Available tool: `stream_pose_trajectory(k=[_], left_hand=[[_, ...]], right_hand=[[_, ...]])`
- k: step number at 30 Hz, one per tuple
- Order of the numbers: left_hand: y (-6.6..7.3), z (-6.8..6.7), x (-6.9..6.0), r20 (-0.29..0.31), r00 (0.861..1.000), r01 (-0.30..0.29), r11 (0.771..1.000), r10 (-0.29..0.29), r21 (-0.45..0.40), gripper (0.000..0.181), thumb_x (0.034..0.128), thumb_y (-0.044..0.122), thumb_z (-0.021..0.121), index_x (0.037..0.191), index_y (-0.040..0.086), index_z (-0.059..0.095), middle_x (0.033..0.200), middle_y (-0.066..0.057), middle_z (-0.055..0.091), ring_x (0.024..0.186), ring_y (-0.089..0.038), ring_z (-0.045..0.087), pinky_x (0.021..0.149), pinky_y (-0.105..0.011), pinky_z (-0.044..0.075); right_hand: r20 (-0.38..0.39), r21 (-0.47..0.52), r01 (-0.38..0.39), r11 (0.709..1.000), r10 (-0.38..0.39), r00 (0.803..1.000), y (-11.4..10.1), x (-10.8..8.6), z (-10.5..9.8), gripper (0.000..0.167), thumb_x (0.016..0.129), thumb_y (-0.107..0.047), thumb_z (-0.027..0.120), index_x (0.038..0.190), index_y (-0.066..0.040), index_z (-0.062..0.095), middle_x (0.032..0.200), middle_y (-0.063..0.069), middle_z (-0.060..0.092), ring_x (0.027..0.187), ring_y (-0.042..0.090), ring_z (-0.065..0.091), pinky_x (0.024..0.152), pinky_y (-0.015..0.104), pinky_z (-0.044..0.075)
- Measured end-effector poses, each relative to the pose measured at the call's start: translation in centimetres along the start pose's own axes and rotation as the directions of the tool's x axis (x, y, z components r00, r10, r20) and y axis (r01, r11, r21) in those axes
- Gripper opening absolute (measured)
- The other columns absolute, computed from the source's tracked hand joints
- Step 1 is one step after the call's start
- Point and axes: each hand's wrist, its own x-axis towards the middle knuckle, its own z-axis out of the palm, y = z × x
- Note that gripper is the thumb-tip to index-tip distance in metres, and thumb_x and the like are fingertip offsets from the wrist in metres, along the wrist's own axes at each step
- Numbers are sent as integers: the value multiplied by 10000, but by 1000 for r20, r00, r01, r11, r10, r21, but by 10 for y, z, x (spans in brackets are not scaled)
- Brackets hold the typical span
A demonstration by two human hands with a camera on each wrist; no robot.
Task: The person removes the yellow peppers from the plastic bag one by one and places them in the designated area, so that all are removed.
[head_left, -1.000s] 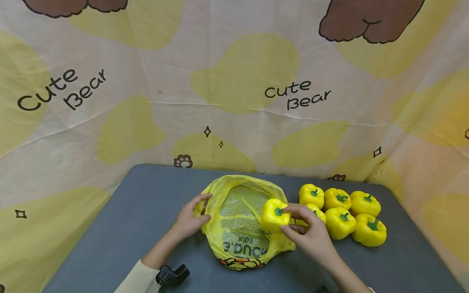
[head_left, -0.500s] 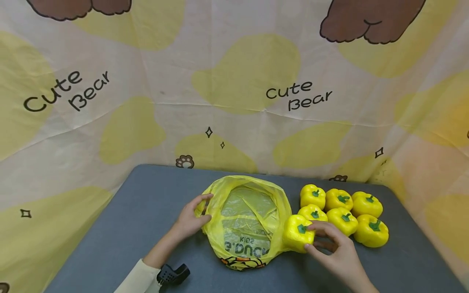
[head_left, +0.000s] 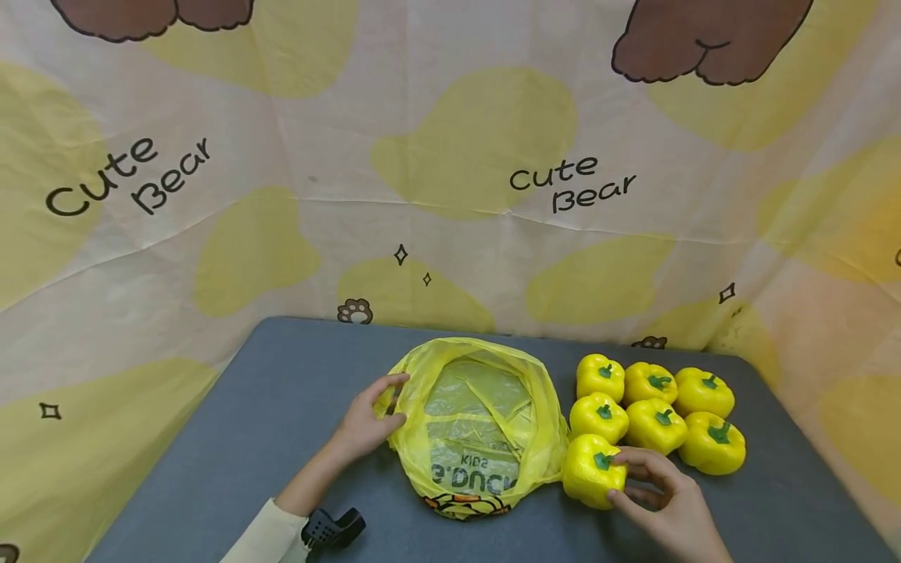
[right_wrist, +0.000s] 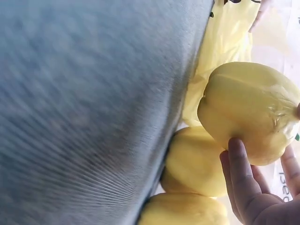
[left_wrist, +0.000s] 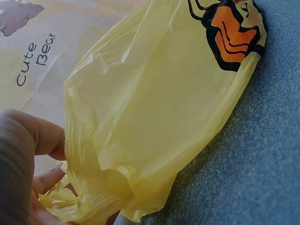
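My left hand (head_left: 362,422) holds the left rim of a yellow plastic bag (head_left: 549,446) with a duck print, its mouth spread wide. In the left wrist view, thumb and fingers close round bunched plastic at the bag's edge (left_wrist: 136,112). My right hand (head_left: 669,500) grips a yellow bell pepper (head_left: 590,477) by its right side, close to the green stem. This pepper is right of the bag and in front of the other peppers. In the right wrist view the held pepper (right_wrist: 246,108) appears raised a little off the table. No pepper shows inside the bag.
Several yellow bell peppers (head_left: 656,426) stand in two rows at the right of the grey table (head_left: 317,352), stems up. A patterned cloth (head_left: 450,156) hangs behind the table. A black strap device (head_left: 333,528) sits at my left wrist.
The right hand has carried the pepper from over the bag's right rim to the right and toward me, uncovering a pepper behind it. My left hand stays on the bag.
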Motion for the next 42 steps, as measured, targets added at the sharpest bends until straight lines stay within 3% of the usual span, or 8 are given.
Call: stream_pose_trajectory(k=[5, 10, 23, 29, 37, 42], left_hand=[[0, 0, -1, -5, 1000, 14, 1000, -14, 0, 540, 816, 48, 667, 1334, 153, 557, 1416, -103, 521, 1115, -326, 590, 733, -305, 461], [0, 0, 0, -8, 1000, 20, 1000, -20, -8, 540, 816, 38, 659, 1334, 150, 557, 1418, -109, 519, 1137, -357, 582, 675, -293, 448], [-1, 0, 2, -12, 1000, 9, 1000, -9, -19, 533, 812, 24, 663, 1324, 133, 561, 1383, -136, 545, 1116, -372, 606, 751, -328, 526], [-2, -1, 3, -9, 1000, 7, 1000, -7, -14, 533, 820, 36, 660, 1333, 130, 550, 1373, -140, 551, 1122, -378, 605, 829, -409, 529], [-2, -5, 0, -2, 999, 38, 998, -38, -43, 497, 866, 96, 632, 1351, 140, 534, 1371, -119, 536, 1129, -267, 591, 790, -304, 470], [-1, -9, -2, -4, 999, 36, 998, -36, -61, 482, 898, 105, 612, 1370, 130, 514, 1438, -133, 478, 1254, -317, 514, 883, -372, 467]], right_hand=[[24, 18, -92, 996, 91, 996, 5, 1, 2, 368, 754, -137, 802, 1074, -58, 637, 1094, -105, 602, 877, 14, 645, 698, 232, 555], [44, 38, -128, 991, 127, 991, 7, 4, 4, 427, 742, -141, 808, 1098, -1, 618, 1100, -96, 598, 888, 23, 647, 715, 247, 558], [52, 43, -160, 986, 158, 986, 12, 9, 4, 440, 727, -131, 816, 1126, -101, 633, 1137, 24, 589, 870, 32, 646, 723, 276, 564], [53, 33, -141, 989, 139, 989, 13, 9, 4, 443, 728, -135, 817, 1130, -109, 632, 1173, 69, 583, 876, 26, 643, 716, 290, 568], [53, -15, -59, 998, 59, 997, 11, 8, -1, 437, 730, -133, 818, 1128, -122, 638, 1125, 19, 605, 880, -33, 626, 661, 273, 563], [65, -89, -59, 994, 65, 996, 6, 10, -9, 429, 768, -200, 797, 1161, -146, 633, 1155, 56, 622, 908, 5, 641, 662, 257, 553]])
